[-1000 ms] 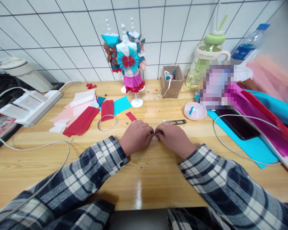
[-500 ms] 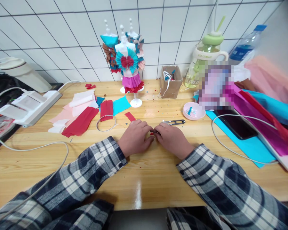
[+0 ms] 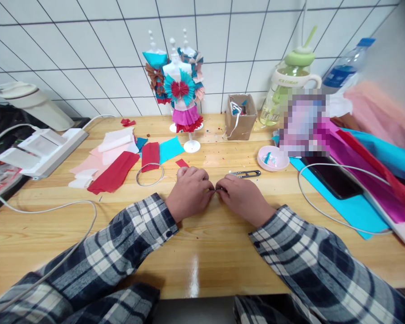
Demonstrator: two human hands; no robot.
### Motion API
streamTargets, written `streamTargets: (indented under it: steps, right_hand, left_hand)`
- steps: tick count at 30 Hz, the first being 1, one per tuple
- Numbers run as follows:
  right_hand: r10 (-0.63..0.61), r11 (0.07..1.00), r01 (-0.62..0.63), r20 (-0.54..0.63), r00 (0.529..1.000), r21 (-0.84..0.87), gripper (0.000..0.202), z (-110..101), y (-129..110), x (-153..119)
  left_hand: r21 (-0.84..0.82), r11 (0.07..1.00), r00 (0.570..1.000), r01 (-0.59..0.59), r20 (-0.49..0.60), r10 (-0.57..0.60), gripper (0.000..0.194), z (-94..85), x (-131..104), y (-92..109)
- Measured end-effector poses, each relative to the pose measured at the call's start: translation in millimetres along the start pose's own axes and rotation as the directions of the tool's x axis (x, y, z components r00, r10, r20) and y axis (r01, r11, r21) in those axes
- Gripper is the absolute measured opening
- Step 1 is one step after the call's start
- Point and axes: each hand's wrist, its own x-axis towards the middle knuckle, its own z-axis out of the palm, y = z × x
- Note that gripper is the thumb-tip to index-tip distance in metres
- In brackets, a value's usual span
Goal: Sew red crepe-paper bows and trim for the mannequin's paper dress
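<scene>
My left hand (image 3: 191,193) and my right hand (image 3: 242,197) meet fingertip to fingertip above the wooden table. Both are closed in a pinch, and what lies between the fingertips is hidden or too small to make out. Just behind the left knuckles lies a small red paper strip (image 3: 182,163). Black thread snips (image 3: 245,174) rest beyond my right hand. Left of my hands are a red crepe paper piece (image 3: 150,156), a thin wire ring (image 3: 150,174) and a larger red piece (image 3: 114,172).
Small dress forms (image 3: 184,90) in crepe paper clothes stand at the back. Right of them are a cardboard box (image 3: 240,123), a pink bowl (image 3: 273,162), a green-lidded jug (image 3: 295,72) and a phone (image 3: 337,177). A power strip (image 3: 43,153) lies left; a white cable (image 3: 87,225) crosses my left sleeve.
A bit of red that showed between my fingertips is now out of sight. The fingertips have shifted slightly, and my left hand covers more of the small red strip.
</scene>
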Motion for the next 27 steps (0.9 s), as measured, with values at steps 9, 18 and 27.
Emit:
streamTargets:
  steps: [9, 18, 27]
  right_hand:
    - [0.108, 0.986, -0.078, -0.211, 0.972, 0.144, 0.016, -9, 32, 4]
    - [-0.034, 0.997, 0.052, -0.267, 0.963, 0.059, 0.033, -9, 58, 20]
    - [-0.167, 0.983, 0.166, 0.005, 0.986, 0.076, 0.044, -10, 76, 44]
  left_hand:
    - [-0.2, 0.975, 0.993, 0.098, -0.043, -0.108, 0.012, -3.7, -9, -13]
    - [-0.325, 0.934, 0.981, 0.148, -0.07, -0.18, 0.01, 2.6, -10, -21]
    - [-0.326, 0.933, 0.981, 0.151, -0.066, -0.181, 0.012, 5.0, -9, -29]
